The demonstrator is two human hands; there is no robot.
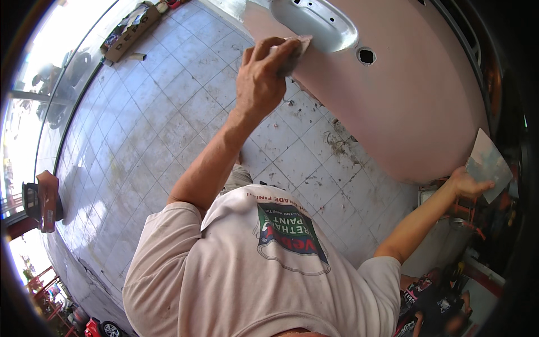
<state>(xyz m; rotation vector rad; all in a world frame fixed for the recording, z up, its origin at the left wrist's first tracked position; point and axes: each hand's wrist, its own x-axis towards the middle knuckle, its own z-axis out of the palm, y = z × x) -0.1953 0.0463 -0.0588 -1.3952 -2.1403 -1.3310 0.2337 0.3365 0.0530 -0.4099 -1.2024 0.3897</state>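
Note:
My left hand [263, 73] is closed round a small, flat, grey-smeared piece [291, 59] that looks like a putty spreader. It is held at the edge of a pinkish, matte car body panel [404, 101], beside a bare silver recess [331, 33]. A round dark hole [366, 55] sits next to that recess. At the far right, my right hand [469, 184] grips a thin pale board [487, 165] by its lower edge, thumb on the face and the other fingers mostly hidden. Grey, putty-like smears cover part of the board, which is near the panel's lower right end.
Stained light tiles [168, 112] cover the floor. A cardboard box [132, 33] of clutter stands at the upper left by a glass front. A reddish-brown part [49, 201] lies at the left. Another person [441, 303] is at the lower right, near stored items.

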